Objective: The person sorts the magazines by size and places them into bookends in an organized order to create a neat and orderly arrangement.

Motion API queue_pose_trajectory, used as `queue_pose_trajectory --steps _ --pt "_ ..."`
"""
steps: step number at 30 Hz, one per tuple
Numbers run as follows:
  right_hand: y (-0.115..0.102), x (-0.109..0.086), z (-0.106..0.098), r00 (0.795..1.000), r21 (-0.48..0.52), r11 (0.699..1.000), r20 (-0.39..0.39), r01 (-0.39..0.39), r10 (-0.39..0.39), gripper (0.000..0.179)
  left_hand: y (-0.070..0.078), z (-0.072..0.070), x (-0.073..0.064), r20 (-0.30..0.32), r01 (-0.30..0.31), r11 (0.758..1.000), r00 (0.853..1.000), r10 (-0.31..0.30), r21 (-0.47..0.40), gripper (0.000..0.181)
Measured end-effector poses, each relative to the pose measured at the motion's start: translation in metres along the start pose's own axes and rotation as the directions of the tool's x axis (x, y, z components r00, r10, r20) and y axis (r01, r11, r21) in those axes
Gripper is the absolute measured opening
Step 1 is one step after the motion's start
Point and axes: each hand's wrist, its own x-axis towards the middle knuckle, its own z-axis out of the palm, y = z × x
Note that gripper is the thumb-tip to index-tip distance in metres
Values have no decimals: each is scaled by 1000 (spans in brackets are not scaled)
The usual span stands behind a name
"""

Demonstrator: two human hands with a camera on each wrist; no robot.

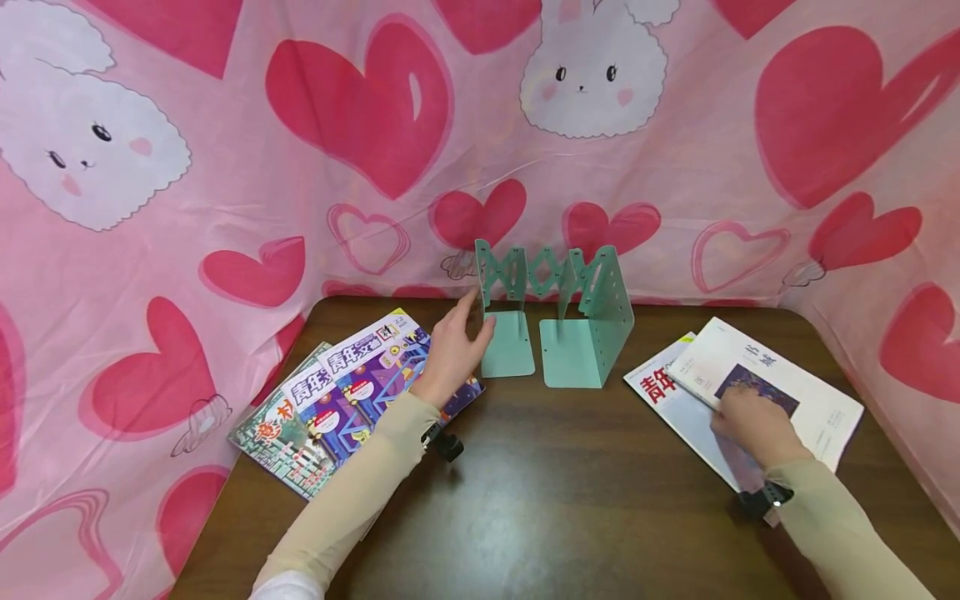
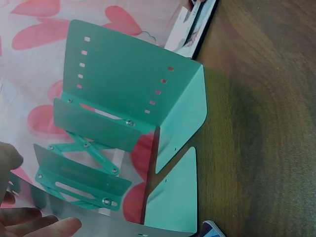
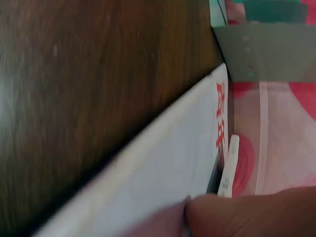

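A mint-green folding bookend [image 1: 573,350] stands at the back middle of the table, its plates joined by scissor links. My left hand [image 1: 455,346] is at the outer side of its left end plate, fingers extended along the plate. In the left wrist view, the fingertips [image 2: 59,228] show beside that plate. On the right, my right hand [image 1: 757,425] grips the left edge of a white magazine [image 1: 821,408] with a dark picture on its cover. Under it lies a pale blue magazine [image 1: 652,392] with red lettering. The white one hides part of it.
Left of the bookend, several overlapping magazines lie on the table [image 1: 525,500], including a purple-blue magazine [image 1: 330,421] and a green one [image 1: 277,454]. A pink heart-patterned cloth [image 1: 480,100] hangs around the back and sides of the table.
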Motion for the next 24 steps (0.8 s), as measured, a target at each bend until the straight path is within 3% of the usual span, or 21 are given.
queue_pose_trajectory --steps 4,9,15,24 --pt "-5 0 5 998 -13 999 -39 -40 39 35 1 0 1 -3 -6 1000 1000 6 7 55" --pt "-8 1 4 990 12 991 32 -137 136 56 0 0 1 -14 -21 1000 1000 21 -3 54" --pt "-8 -1 0 981 71 978 27 -195 194 36 -1 -1 0 -11 -11 1000 1000 11 -11 54" --pt "-10 -11 2 983 106 979 -30 -176 180 18 -2 -2 0 -15 -18 1000 1000 18 -7 54"
